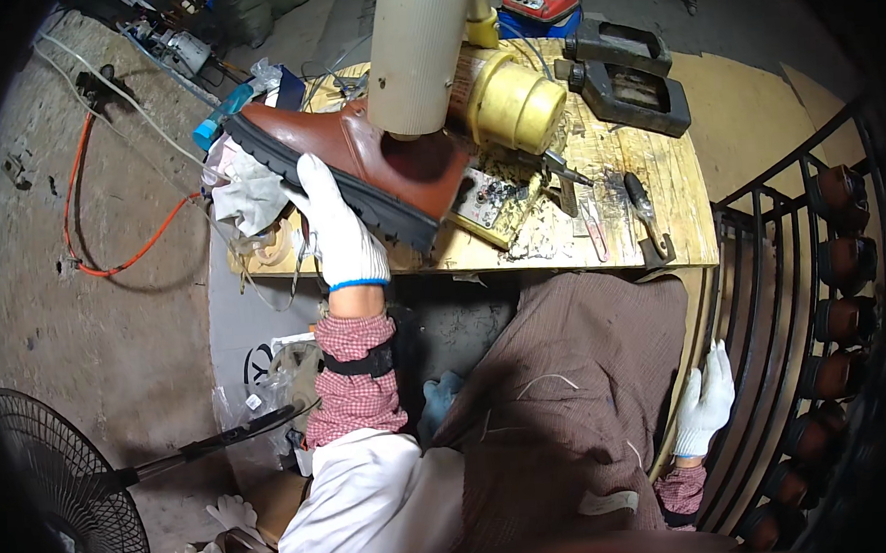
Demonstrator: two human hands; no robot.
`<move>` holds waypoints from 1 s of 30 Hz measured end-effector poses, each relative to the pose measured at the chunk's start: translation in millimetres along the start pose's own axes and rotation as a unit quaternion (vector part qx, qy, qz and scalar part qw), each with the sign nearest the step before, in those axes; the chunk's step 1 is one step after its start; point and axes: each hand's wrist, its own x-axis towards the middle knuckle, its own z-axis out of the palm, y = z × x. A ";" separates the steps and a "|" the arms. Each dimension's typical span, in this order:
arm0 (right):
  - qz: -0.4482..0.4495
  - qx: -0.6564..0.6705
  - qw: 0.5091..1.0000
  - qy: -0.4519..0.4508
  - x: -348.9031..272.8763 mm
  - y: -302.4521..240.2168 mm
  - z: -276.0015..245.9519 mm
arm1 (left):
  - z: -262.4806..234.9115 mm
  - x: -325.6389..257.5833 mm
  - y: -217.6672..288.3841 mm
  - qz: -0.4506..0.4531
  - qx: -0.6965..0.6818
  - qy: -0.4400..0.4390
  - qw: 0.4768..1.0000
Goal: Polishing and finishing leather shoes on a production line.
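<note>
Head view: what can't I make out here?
All in the head view:
Left hand: most fingers hidden behind the brown boot.
Boot's inside: dark, partly blocked by the pale tube.
Fan: left edge lost in the dark lens border.
Shelved footwear: details too dark.

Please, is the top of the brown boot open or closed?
Open: the brown boot shows a dark hollow near the pale tube.

2 hands (338,227) (707,403) wear blue-edged white gloves (352,251) below red-checked sleeves (354,401).
</note>
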 end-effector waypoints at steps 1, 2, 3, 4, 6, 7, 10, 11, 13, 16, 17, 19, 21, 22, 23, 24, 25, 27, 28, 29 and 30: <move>-0.002 0.004 1.000 -0.001 4.2 -3.6 0.5 | -23.9 19.2 -4.9 -0.021 -0.095 -0.033 0.995; -0.002 0.006 1.000 -0.005 9.7 -8.6 1.5 | 4.7 12.3 -3.2 -0.026 -0.095 -0.036 0.994; -0.001 0.007 1.000 -0.010 15.6 -14.5 3.0 | 52.8 -7.0 4.4 0.015 -0.015 0.007 1.000; 0.004 0.005 1.000 -0.009 20.0 -21.1 3.9 | 80.9 -17.4 8.8 0.059 0.065 0.048 0.995; -0.040 0.053 0.998 -0.007 31.5 -40.5 4.2 | 85.6 -19.4 12.6 0.065 0.084 0.054 0.993; -0.072 0.059 0.996 0.010 40.4 -51.4 4.9 | 93.4 -25.1 16.3 0.054 0.063 0.067 0.994; -0.133 0.117 0.984 0.016 54.4 -85.3 5.6 | 93.1 -28.5 24.1 0.039 0.047 0.090 0.994; -0.154 0.118 0.981 0.015 58.2 -96.4 6.3 | 88.8 -28.5 24.9 0.030 0.047 0.085 0.995; -0.187 0.140 0.972 0.003 64.2 -115.0 8.7 | 83.4 -35.9 26.3 0.026 0.021 0.031 0.999; -0.256 0.218 0.942 -0.021 84.0 -148.8 6.9 | 77.9 -61.0 25.8 0.003 0.046 0.104 0.994; -0.303 0.220 0.927 -0.033 93.9 -165.1 3.3 | 65.5 -65.3 21.7 -0.010 0.046 0.103 0.994; -0.388 0.220 0.894 -0.036 113.8 -199.1 0.8 | 57.3 -84.7 16.3 -0.013 0.049 0.072 0.996; -0.461 0.223 0.859 -0.001 128.5 -231.7 5.4 | 60.7 -110.7 15.6 -0.036 0.037 0.052 0.997; -0.496 0.228 0.837 0.025 130.9 -248.7 6.8 | 56.9 -118.7 11.5 -0.032 0.015 0.054 0.998; -0.492 0.263 0.828 0.056 130.6 -258.4 11.8 | 64.7 -127.1 8.6 -0.041 0.019 0.034 0.998; -0.467 0.227 0.853 -0.057 125.4 -267.4 7.6 | 69.5 -135.9 12.8 -0.042 0.022 0.019 0.999; -0.494 0.178 0.847 -0.087 118.1 -270.4 -0.5 | 50.1 -134.2 16.3 -0.007 0.056 -0.005 0.998; -0.507 0.160 0.841 -0.105 95.3 -248.1 -2.3 | 22.8 -131.2 15.5 0.037 0.154 -0.001 0.987; -0.496 0.096 0.842 -0.190 80.1 -221.0 11.8 | 38.4 -130.2 29.3 -0.065 0.008 0.003 0.998; -0.497 0.104 0.821 -0.260 66.0 -186.9 19.0 | 25.3 -124.9 36.4 -0.083 -0.033 -0.050 0.995; -0.474 0.099 0.784 -0.389 66.0 -167.2 11.6 | 10.2 -119.8 44.9 -0.082 -0.059 -0.060 0.993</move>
